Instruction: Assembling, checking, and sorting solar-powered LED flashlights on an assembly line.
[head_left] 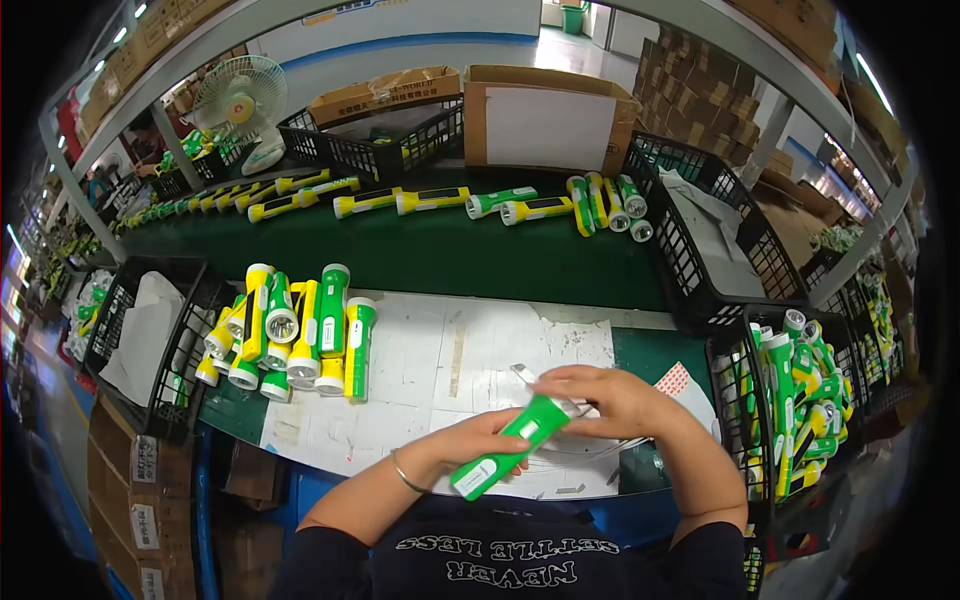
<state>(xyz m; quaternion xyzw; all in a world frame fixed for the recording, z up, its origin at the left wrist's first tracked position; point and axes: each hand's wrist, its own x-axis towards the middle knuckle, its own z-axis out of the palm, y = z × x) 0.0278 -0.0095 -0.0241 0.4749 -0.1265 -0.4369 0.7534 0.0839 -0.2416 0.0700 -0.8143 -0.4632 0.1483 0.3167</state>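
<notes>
Probably light, stiff and slightly slick, the green flashlight (528, 430) above the bench (650, 350) should hold surest by its barrel, where my left fingers (490, 442) wrap round it, while my right fingers (580, 388) bend at its head, pinching what, I cannot tell.

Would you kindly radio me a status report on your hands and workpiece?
Left hand gripping green-and-white plastic flashlight. Right hand at its far end, grip unclear. Piled green-and-yellow plastic flashlights to the left, apart from both hands.
</notes>
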